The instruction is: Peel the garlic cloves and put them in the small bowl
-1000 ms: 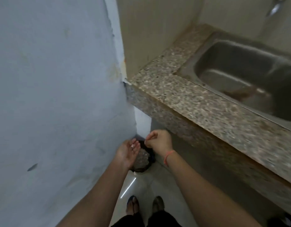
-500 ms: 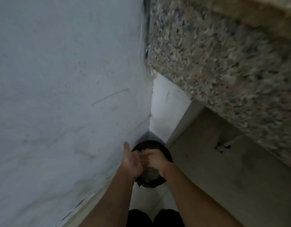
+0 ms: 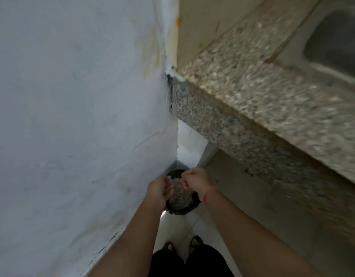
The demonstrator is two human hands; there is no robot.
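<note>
A pale blue-grey plastered wall [image 3: 72, 116] takes up everything from seven o'clock round to eleven. At its foot, near six o'clock, the person stands with both forearms stretched down over a round black waste bin with a dark liner [image 3: 182, 212], which sits on the pale floor tiles [image 3: 178, 224] in the corner.

The left hand [image 3: 160, 189] hangs over the bin's nine o'clock edge. It is loosely cupped with the palm turned inward, and I see nothing gripped in it. Just beside it, over the bin's one o'clock edge, the right hand [image 3: 195, 179] has its fingers curled in tight; whether they pinch a scrap of skin I cannot tell. A thin red thread bracelet [image 3: 205, 194] circles that wrist. Below, at six o'clock, the toes of dark shoes [image 3: 195, 241] show.

Running from twelve to four o'clock is the speckled brown-grey granite counter [image 3: 262, 100], with a dull steel sink [image 3: 336, 48] set into it at two o'clock.

No garlic cloves and no small bowl are in sight. My guess is that peelings are being shed into the bin, a tidy-up step between peeling and filling the bowl. The next move would be to brush the palms clean, straighten up and turn back to wherever the cloves and bowl wait.
</note>
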